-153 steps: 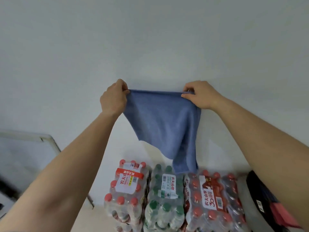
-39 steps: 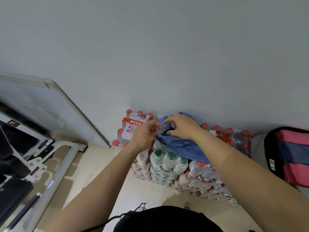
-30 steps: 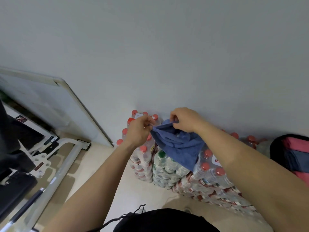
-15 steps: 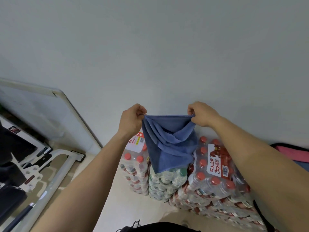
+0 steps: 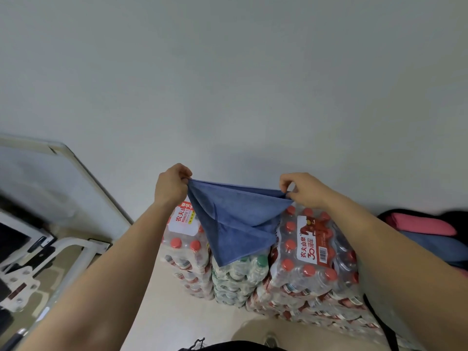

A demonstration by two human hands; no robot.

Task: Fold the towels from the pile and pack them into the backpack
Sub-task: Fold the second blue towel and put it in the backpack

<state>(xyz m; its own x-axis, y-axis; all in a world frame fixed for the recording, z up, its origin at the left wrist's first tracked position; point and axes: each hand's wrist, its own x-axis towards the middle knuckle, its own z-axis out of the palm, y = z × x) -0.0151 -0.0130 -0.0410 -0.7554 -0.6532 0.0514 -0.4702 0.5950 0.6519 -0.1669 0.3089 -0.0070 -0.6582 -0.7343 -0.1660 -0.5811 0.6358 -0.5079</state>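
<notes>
A blue towel (image 5: 235,221) hangs in the air in front of me, stretched by its top edge and drooping to a point over the bottled water. My left hand (image 5: 171,184) pinches its left corner and my right hand (image 5: 302,190) pinches its right corner. At the right edge a black backpack (image 5: 455,216) stands open with a folded pink towel (image 5: 420,224) and a folded blue towel (image 5: 435,245) stacked inside. The towel pile is out of view.
Shrink-wrapped packs of water bottles (image 5: 309,252) are stacked on the floor against the white wall, right under the towel. A white board (image 5: 50,183) leans on the wall at left, with a white metal frame (image 5: 73,259) below it. A dark object (image 5: 228,347) sits at the bottom edge.
I have lifted the bunched blue towel off the water packs and drawn my hands apart, so it went from crumpled to spread along its top edge. The view tilted up.
</notes>
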